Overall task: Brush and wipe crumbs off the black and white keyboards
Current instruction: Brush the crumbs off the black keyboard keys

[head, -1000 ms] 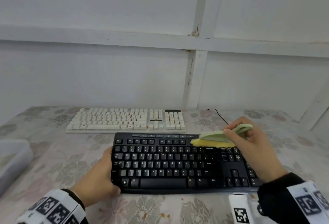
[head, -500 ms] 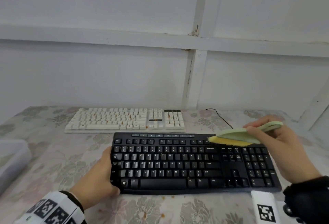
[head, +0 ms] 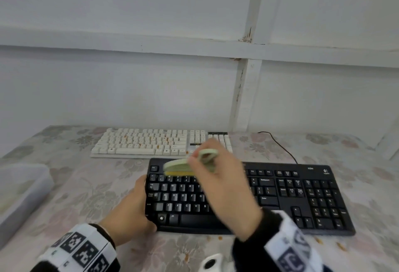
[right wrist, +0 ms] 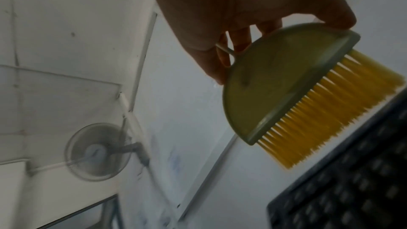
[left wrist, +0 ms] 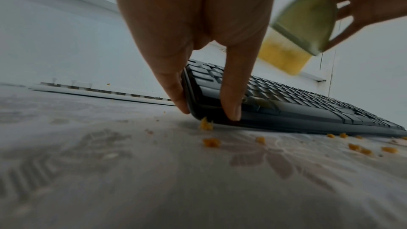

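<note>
Near the front of the counter point(head: 367, 163) lies the black keyboard point(head: 302, 196); the white keyboard point(head: 140, 142), with crumbs on it, lies just behind. The left hand point(head: 131, 211) grips its left end, and the right hand point(head: 224, 185) grips the brush point(head: 179, 167) over the top-left keys. A hard stroke could throw crumbs point(left wrist: 211, 142) onto the counter or between keys.

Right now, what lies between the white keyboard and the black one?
In the head view, only a narrow strip of flowered tablecloth separates the white keyboard from the black keyboard; the right hand hides part of it.
</note>
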